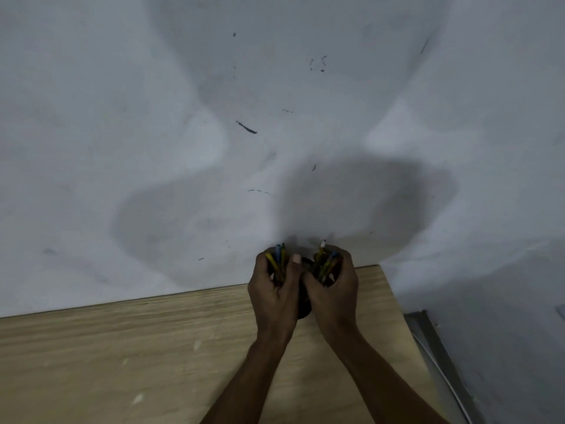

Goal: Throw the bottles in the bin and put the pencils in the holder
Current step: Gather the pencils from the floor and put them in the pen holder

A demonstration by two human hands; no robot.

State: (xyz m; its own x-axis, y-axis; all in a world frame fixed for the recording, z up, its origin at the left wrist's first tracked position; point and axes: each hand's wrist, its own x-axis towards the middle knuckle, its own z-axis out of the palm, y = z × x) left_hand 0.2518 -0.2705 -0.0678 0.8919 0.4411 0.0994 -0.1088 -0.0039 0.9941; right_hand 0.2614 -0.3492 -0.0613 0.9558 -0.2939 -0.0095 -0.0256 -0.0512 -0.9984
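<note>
Head camera: left hand [275, 289] and right hand [331, 289] each grip a bundle of pencils [325, 266], closed around them, above what seems a dark holder [304, 310] on the wooden table [153, 347].

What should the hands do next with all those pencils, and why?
Probably lower both bunches into the dark holder between the hands. The left hand and right hand each grip pencils pointing up, right over it.
</note>
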